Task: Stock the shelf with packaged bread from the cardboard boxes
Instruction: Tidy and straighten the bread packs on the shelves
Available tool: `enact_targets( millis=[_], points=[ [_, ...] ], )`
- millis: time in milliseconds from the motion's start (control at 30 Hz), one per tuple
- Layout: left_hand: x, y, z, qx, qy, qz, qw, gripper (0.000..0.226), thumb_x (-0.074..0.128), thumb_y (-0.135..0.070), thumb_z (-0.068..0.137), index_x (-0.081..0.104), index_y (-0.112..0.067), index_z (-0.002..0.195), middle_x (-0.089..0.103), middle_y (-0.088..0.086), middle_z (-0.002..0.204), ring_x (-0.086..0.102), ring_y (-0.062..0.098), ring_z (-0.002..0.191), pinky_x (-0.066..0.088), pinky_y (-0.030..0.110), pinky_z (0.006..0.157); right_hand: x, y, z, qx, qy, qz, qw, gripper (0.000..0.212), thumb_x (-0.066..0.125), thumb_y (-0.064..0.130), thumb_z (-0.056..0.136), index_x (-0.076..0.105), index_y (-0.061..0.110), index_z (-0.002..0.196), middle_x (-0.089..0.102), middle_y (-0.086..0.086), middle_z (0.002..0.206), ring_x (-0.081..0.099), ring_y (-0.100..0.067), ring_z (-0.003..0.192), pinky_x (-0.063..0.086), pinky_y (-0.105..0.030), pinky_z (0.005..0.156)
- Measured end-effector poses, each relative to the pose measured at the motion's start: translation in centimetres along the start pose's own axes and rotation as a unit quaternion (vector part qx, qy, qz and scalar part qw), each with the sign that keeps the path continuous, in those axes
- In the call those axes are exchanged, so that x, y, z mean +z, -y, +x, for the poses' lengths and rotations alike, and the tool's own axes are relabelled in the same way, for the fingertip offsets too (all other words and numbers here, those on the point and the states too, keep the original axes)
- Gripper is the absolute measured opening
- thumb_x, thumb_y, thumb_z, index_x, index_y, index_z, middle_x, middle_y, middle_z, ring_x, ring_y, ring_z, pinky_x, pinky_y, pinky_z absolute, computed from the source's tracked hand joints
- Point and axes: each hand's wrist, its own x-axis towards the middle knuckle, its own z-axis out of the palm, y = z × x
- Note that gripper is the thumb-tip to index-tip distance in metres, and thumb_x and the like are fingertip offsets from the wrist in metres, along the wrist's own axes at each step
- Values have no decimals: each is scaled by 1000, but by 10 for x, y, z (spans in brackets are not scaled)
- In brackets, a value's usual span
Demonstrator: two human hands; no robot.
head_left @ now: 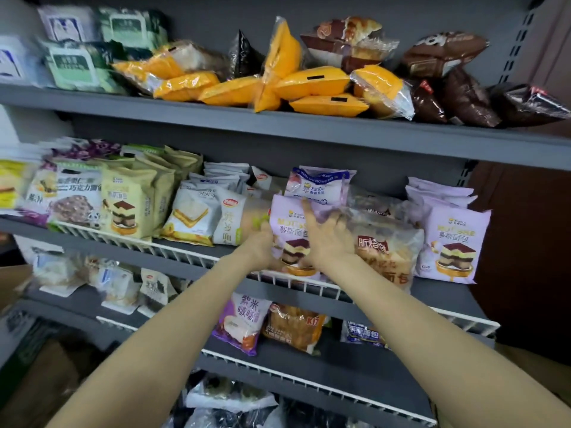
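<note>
Both hands, left hand (262, 239) and right hand (327, 239), clamped on a lilac bread packet (289, 234) at the middle shelf (191, 253) rail. Possibly unseated; could tip over the rail or topple the packet behind.

both hands (327, 239) apparently holding lilac bread pack (289, 230)

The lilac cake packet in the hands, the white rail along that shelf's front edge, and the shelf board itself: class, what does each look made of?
Lilac cake packet: thin printed plastic film, slightly glossy; it crinkles under the left hand and right hand.
White rail: probably coated wire; thin, evenly spaced bars.
Shelf board: likely painted metal; smooth matt grey.
</note>
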Motion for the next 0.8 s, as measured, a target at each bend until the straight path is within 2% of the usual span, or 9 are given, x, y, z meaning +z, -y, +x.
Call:
enact_targets(
  millis=[133, 267, 367, 433, 500, 567, 633, 700, 800],
  points=[
    [9, -4, 18, 26, -38, -9, 999, 55, 69, -12, 84, 33, 1, 122, 58, 7, 113, 57, 21, 104, 41, 24, 78, 15, 6, 4, 52, -68, -103, 991, 105, 69, 21, 82, -11, 26, 150, 42, -30, 134, 40, -39, 128, 32, -47, 108],
    [22, -4, 35, 16, -92, -54, 994, 57, 61, 0, 84, 25, 2, 129, 62, 19, 115, 64, 33, 104, 52, 34, 82, 26, 15, 13, 103, -171, -151, 968, 79, 63, 10, 67, 43, 28, 141, 65, -23, 90, 64, -32, 83, 51, -45, 78],
    [19, -3, 36, 18, -66, -40, 997, 59, 64, -6, 84, 27, 1, 130, 60, 17, 115, 63, 34, 104, 52, 39, 83, 30, 18, 19, 127, -169, -151, 966, 73, 61, 11, 63, 53, 24, 135, 67, -22, 83, 66, -31, 76, 53, -46, 74],
    [1, -2, 31, 49, -33, 51, 997, 47, 68, -23, 83, 42, -4, 118, 59, 10, 110, 60, 30, 107, 46, 33, 77, 29, 20, 17, 145, -158, -163, 963, 80, 73, 13, 60, 50, 25, 136, 67, -25, 92, 66, -34, 83, 52, -49, 77],
    [-31, -5, 23, 84, -61, 139, 985, 40, 67, -38, 81, 53, -10, 106, 57, 9, 102, 59, 29, 105, 41, 32, 71, 23, 22, 12, 158, -137, -159, 965, 98, 83, 21, 57, 38, 28, 143, 56, -32, 119, 58, -39, 110, 46, -56, 88],
    [-59, -7, 23, 135, -167, 152, 965, 40, 63, -34, 82, 53, -8, 110, 57, 11, 110, 56, 31, 108, 39, 33, 71, 15, 17, 11, 128, -118, -134, 976, 115, 84, 40, 61, 10, 29, 149, 19, -34, 148, 23, -41, 141, 29, -64, 103],
    [-74, -11, 33, 232, -269, 83, 931, 36, 56, -17, 83, 51, -7, 117, 55, 11, 119, 49, 30, 113, 42, 32, 80, -2, 12, 11, 85, -99, -86, 988, 125, 76, 58, 65, -9, 22, 149, -11, -25, 155, -7, -36, 146, 11, -65, 110],
    [-81, -23, 47, 302, -228, 65, 923, 45, 49, -13, 88, 44, -12, 133, 47, 9, 136, 41, 26, 125, 38, 35, 99, -15, 6, 18, 54, -91, -80, 991, 133, 72, 64, 64, -17, 14, 149, -19, -18, 156, -15, -31, 146, 0, -61, 112],
    [-76, -36, 67, 287, -69, 139, 945, 52, 33, -24, 100, 20, -18, 150, 17, 0, 158, 19, 17, 145, 20, 37, 114, -31, -4, 32, 33, -16, -102, 994, 137, 73, 65, 63, -17, 6, 148, -14, -11, 159, -14, -24, 147, -10, -53, 115]
  ],
)
